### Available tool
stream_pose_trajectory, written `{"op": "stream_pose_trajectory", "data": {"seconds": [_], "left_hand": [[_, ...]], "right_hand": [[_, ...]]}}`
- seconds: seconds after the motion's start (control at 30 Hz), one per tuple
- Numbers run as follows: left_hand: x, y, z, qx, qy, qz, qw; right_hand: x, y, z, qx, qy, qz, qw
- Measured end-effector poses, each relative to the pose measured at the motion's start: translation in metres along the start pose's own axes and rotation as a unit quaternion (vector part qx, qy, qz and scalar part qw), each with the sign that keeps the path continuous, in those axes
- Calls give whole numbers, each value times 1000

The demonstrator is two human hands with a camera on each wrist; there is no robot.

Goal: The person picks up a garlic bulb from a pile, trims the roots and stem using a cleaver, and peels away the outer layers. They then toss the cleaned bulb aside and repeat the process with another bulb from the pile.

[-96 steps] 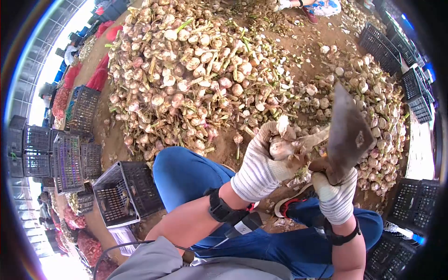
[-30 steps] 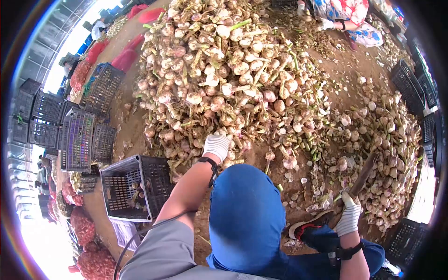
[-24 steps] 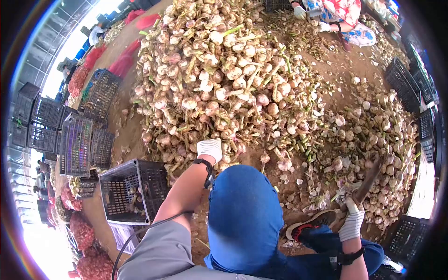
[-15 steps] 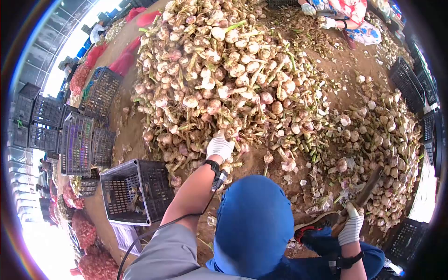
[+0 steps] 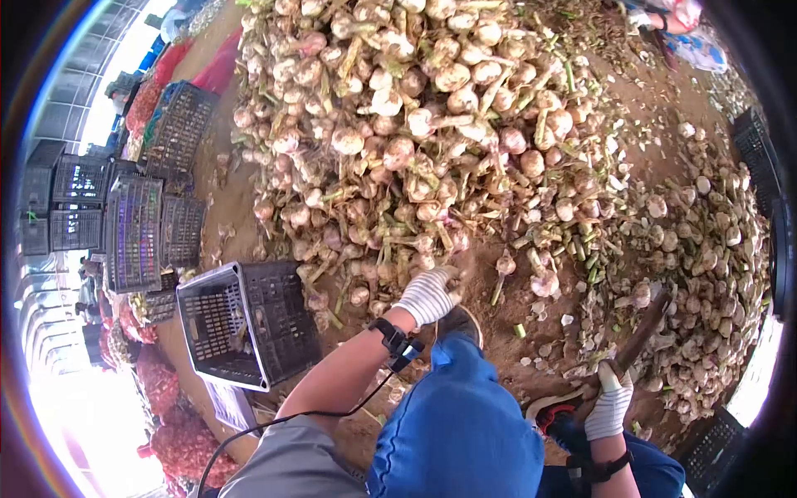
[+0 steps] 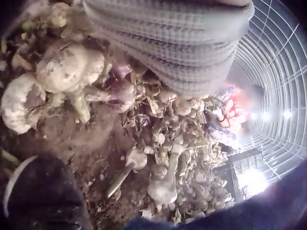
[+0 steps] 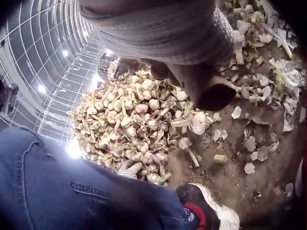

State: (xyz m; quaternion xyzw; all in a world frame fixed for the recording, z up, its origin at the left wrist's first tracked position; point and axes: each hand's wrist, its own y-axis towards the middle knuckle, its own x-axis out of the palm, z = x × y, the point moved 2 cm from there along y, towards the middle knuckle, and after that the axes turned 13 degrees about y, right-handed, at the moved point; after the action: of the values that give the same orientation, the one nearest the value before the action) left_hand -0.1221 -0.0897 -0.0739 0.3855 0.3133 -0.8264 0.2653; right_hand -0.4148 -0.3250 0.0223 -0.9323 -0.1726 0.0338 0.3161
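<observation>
My left hand (image 5: 427,296), in a striped white glove, is at the near edge of a big heap of garlic (image 5: 398,153), above the toe of a shoe. Its fingers point down and forward; I cannot tell whether they hold a bulb. In the left wrist view the glove (image 6: 177,43) fills the top, with large garlic bulbs (image 6: 62,67) to its left. My gloved right hand (image 5: 610,402) grips a broad-bladed knife (image 5: 643,332) by its handle, low at the right. The blade appears nearly edge-on. The right wrist view shows the hollow handle end (image 7: 216,96) below the glove.
A black plastic crate (image 5: 286,319) with a little garlic inside stands left of my raised knee (image 5: 457,423). A second garlic pile (image 5: 714,274) lies at the right. Stacked crates (image 5: 133,232) and red mesh sacks (image 5: 187,448) line the left. Another person (image 5: 664,21) is at the far right.
Earlier, the left hand held garlic beside the raised blade. It then reached into the heap and has now drawn back toward the knee. The right hand stays low with the knife; the view has shifted.
</observation>
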Motion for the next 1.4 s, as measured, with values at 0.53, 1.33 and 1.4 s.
{"op": "stream_pose_trajectory", "data": {"seconds": [0.53, 1.33, 1.4], "left_hand": [[50, 97, 134, 343, 301, -66, 888], [-56, -41, 80, 70, -500, -137, 852], [-64, -45, 77, 26, -550, -176, 816]], "right_hand": [[17, -10, 16, 72, -26, 2, 997], [165, -27, -10, 86, -57, -281, 954], [159, -16, 0, -8, -130, -234, 964]]}}
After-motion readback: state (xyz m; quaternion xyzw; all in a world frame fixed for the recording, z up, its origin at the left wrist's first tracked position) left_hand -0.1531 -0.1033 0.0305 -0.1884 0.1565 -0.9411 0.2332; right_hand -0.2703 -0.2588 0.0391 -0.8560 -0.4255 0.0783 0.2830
